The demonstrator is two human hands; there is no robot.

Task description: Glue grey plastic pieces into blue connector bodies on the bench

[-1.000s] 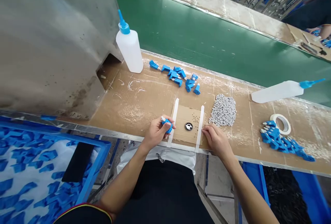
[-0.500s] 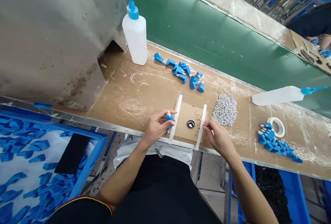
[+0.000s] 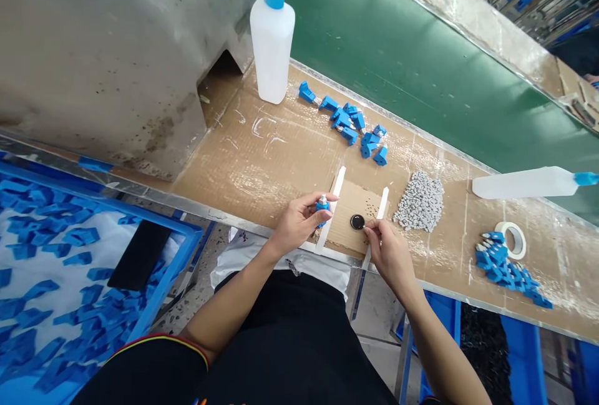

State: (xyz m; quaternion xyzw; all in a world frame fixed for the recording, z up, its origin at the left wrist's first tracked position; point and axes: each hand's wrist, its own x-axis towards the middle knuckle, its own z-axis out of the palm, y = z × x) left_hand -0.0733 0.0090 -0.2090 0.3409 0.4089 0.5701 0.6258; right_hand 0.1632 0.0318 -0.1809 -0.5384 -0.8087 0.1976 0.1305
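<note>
Between the thumb and fingers of my left hand (image 3: 299, 223) is a small blue plastic part (image 3: 322, 206) with a white tip pointing up. My right hand (image 3: 387, 244) is pinched at the edge of a small round black dish (image 3: 357, 222); whatever its fingertips hold is too small to make out. Under the dish lies a cardboard piece (image 3: 347, 238) edged by white tape strips. Tiny dark bits (image 3: 372, 207) are scattered on the cardboard behind the dish. A pile of small grey pieces (image 3: 420, 201) lies just beyond my right hand.
Loose blue parts (image 3: 341, 118) lie at the back, more (image 3: 508, 268) beside a tape roll (image 3: 516, 239). One white bottle (image 3: 272, 49) stands; another (image 3: 524, 183) lies on its side. A metal housing (image 3: 103, 68) borders the left. A blue bin (image 3: 187, 249) sits below the bench.
My right hand has moved left from the tape strip to the dish's edge. The dish's pale centre now looks dark. My left hand still holds the blue part. The camera view has shifted.
</note>
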